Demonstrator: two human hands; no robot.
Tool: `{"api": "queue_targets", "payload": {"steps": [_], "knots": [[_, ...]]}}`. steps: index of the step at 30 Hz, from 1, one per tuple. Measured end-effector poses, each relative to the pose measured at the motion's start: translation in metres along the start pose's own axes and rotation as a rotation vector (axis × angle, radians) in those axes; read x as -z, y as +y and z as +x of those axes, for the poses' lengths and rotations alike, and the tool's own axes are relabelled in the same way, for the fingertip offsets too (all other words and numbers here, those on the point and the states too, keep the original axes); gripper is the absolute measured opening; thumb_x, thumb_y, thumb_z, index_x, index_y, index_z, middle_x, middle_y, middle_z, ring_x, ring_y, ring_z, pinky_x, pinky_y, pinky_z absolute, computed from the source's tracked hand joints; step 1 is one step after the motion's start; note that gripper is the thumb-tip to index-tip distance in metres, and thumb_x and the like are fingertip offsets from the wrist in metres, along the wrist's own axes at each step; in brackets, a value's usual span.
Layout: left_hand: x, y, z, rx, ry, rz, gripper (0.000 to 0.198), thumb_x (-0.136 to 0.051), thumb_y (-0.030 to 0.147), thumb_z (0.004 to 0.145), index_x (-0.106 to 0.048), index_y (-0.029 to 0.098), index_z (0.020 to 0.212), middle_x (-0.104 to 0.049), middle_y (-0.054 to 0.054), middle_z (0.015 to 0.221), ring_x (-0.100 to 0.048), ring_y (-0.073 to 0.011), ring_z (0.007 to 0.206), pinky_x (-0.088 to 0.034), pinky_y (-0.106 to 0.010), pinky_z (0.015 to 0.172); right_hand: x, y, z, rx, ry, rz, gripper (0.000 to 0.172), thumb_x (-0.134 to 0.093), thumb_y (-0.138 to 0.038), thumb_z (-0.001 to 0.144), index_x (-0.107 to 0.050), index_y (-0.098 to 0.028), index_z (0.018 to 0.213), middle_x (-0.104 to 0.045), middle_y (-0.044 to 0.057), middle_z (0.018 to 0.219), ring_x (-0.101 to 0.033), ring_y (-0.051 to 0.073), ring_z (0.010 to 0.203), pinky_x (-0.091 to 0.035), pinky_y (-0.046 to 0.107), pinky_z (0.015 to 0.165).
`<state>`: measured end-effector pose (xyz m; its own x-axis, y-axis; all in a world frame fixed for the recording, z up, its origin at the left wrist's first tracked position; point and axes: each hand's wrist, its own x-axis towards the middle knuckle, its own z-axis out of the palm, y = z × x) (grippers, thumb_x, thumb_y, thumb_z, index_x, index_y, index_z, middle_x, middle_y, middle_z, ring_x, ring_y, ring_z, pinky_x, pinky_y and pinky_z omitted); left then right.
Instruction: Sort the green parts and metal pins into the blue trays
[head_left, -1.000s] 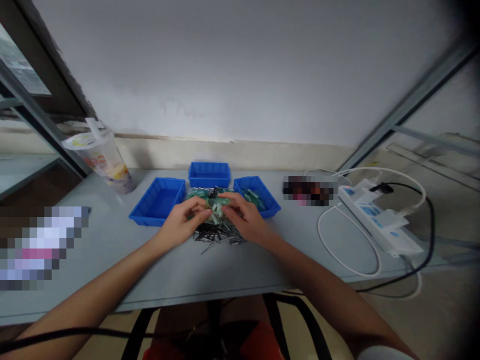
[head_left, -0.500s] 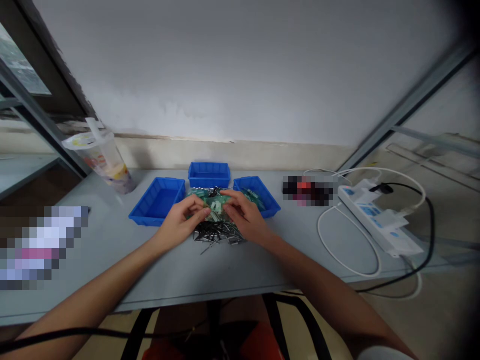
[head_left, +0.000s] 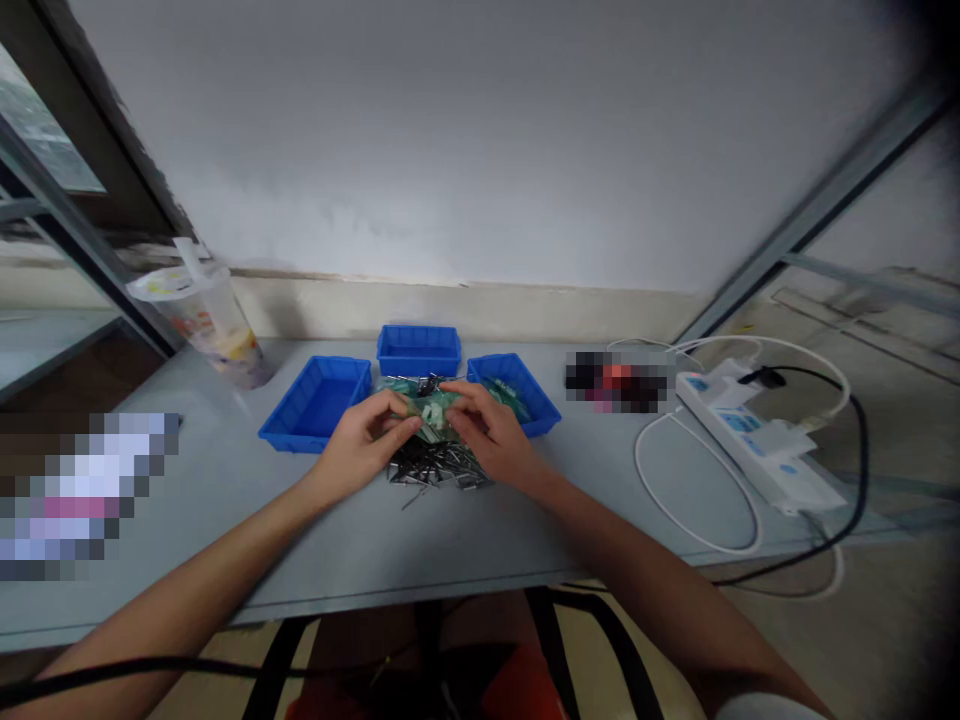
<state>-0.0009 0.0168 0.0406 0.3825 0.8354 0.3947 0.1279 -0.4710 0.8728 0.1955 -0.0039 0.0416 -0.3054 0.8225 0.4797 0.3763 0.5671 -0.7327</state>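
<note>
Between my hands is a small greenish see-through plastic bag (head_left: pixel 433 418) with pale pieces in it. My left hand (head_left: pixel 366 438) pinches its left side between thumb and fingers. At the opposite side my right hand (head_left: pixel 495 436) grips the bag the same way. Just below lies a loose pile of dark metal pins (head_left: pixel 429 466), which look like rivets; the bag covers part of it. More green plastic and metal pieces show behind the bag, partly hidden by my hands. The right blue tray (head_left: pixel 541 415) holds green plastic packets (head_left: pixel 510 400).
A left blue tray (head_left: pixel 296 440) and a back blue tray (head_left: pixel 418 365) stand around the pile. A drink cup (head_left: pixel 225 335) with a straw is at the back left. On the right lie a white power strip (head_left: pixel 757 440), looping cables and a blurred-out dark object (head_left: pixel 615 382).
Almost nothing differs. Both hands keep their grip on the bag in the same place, with only a very slight shift of the view.
</note>
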Motion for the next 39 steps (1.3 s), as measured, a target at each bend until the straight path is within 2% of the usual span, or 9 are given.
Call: {"api": "queue_targets", "payload": {"steps": [6, 13, 24, 32, 39], "knots": [[-0.0009, 0.0028, 0.001, -0.026, 0.015, -0.045, 0.016, -0.062, 0.025, 0.079, -0.052, 0.015, 0.07, -0.053, -0.001, 0.075, -0.05, -0.0111, 0.068, -0.041, -0.023, 0.059, -0.0007, -0.0003, 0.0002, 0.018, 0.011, -0.009, 0.029, -0.042, -0.026, 0.092, -0.045, -0.024, 0.121, -0.06, 0.0, 0.077, -0.053, 0.011, 0.062, -0.044, 0.026, 0.059], [-0.0009, 0.0024, 0.0002, -0.093, 0.025, -0.074, 0.015, -0.062, 0.02, 0.079, -0.052, 0.015, 0.069, -0.055, -0.003, 0.084, -0.054, -0.012, 0.077, -0.046, -0.025, 0.067, -0.0009, -0.0006, 0.0002, 0.021, 0.007, -0.025, 0.029, -0.042, -0.025, 0.092, -0.045, -0.024, 0.121, -0.059, -0.001, 0.074, -0.052, 0.01, 0.06, -0.044, 0.025, 0.058], [0.0016, -0.0004, 0.0003, -0.205, 0.056, -0.023, 0.014, -0.066, 0.016, 0.075, -0.055, 0.016, 0.066, -0.056, -0.002, 0.078, -0.054, -0.0124, 0.077, -0.045, -0.026, 0.068, -0.0007, -0.0027, 0.0004, 0.007, -0.012, -0.023, 0.029, -0.041, -0.026, 0.093, -0.045, -0.023, 0.121, -0.059, -0.002, 0.073, -0.053, 0.01, 0.06, -0.043, 0.024, 0.058], [-0.0022, 0.0024, -0.0018, -0.121, 0.086, -0.138, 0.011, -0.068, 0.017, 0.071, -0.057, 0.016, 0.071, -0.055, -0.001, 0.077, -0.055, -0.011, 0.071, -0.048, -0.023, 0.061, -0.0023, -0.0017, 0.0004, 0.009, -0.015, -0.011, 0.029, -0.042, -0.025, 0.092, -0.045, -0.022, 0.121, -0.059, -0.001, 0.073, -0.053, 0.01, 0.06, -0.042, 0.024, 0.058], [-0.0034, -0.0017, -0.0014, -0.102, 0.104, -0.177, 0.014, -0.069, 0.014, 0.071, -0.058, 0.016, 0.079, -0.055, 0.001, 0.077, -0.055, -0.0089, 0.07, -0.048, -0.022, 0.065, -0.0026, -0.0017, 0.0, 0.019, -0.013, -0.015, 0.029, -0.042, -0.025, 0.092, -0.045, -0.022, 0.121, -0.06, -0.001, 0.074, -0.053, 0.01, 0.06, -0.044, 0.026, 0.058]]}}
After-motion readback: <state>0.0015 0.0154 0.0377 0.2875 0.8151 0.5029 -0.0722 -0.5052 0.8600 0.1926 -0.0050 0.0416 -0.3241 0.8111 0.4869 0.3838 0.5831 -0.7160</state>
